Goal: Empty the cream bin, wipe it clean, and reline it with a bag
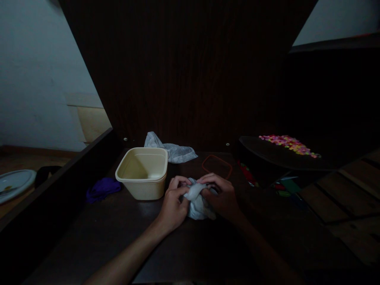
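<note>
Between my two hands a crumpled whitish cloth (197, 208) rests on the dark wooden surface, its upper part bunched or twisted. My left hand (176, 202) pinches its left side with curled fingers. From the right, my right hand (222, 196) grips the same bundle, thumb and fingers pressed into it. Just left of the hands stands a cream plastic tub (150, 188) with ribbed sides; no lid is on it. A reddish-brown rounded-square ring (230, 171) lies beyond my right hand.
Behind the tub lies another whitish cloth (179, 153). A purple cloth (102, 189) is left of the tub. A raised dark edge (68, 174) runs along the left. Colourful beads or flowers (289, 143) lie on a dark shelf at right. A tall dark panel (190, 79) closes the back.
</note>
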{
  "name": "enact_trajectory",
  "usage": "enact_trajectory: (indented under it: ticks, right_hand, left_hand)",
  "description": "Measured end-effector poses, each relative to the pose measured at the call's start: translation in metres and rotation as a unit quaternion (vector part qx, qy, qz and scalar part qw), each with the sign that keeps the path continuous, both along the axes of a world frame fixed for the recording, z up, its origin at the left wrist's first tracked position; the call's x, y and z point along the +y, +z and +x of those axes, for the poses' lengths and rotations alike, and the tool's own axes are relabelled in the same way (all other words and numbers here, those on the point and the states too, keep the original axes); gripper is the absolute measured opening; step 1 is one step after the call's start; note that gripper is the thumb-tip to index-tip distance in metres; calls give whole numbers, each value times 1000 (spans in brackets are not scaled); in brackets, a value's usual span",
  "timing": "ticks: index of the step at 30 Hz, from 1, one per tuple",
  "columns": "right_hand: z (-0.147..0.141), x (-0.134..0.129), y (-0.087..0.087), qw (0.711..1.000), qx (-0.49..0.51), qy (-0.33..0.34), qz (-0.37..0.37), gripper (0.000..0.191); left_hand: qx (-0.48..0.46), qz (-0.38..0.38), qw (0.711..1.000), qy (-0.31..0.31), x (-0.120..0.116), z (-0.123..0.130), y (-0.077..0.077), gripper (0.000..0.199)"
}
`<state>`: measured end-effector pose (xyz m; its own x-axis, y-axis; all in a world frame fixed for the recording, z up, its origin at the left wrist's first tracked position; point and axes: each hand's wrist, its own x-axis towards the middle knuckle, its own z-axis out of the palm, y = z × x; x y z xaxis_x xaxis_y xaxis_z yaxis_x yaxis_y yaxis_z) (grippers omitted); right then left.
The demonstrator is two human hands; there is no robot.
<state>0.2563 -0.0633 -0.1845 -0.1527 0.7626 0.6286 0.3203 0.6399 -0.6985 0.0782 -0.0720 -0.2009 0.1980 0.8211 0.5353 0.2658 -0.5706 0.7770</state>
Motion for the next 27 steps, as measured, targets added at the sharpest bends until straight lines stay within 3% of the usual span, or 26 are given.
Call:
enact_trajectory:
  ticks: [5,8,13,16,18,21,27]
  right_hand:
    - [-5,0,4,998,10,-47,27,13]
    - [-5,0,4,996,15,-83,12,22]
    - [3,-2,8,998,-4,21,-67,15]
    - [6,-4,13,996,-16,67,-57,30]
    - [6,-5,16,995,-24,80,-52,40]
    - [4,-4,14,994,-23,84,-67,32]
    - [5,2,7,989,65,98,-86,20]
  left_hand:
    - [24,-14,998,-54,-3,0,3,25]
    - [10,-14,999,-51,-3,0,3,26]
    - [21,0,1000,-19,-3,1,3,31]
    - [55,30,998,9,-2,0,1,31]
    - [75,65,995,19,-1,-1,-2,29]
    - [98,102,990,20,0,-1,-5,28]
    - [126,76,989,4,-5,0,0,27]
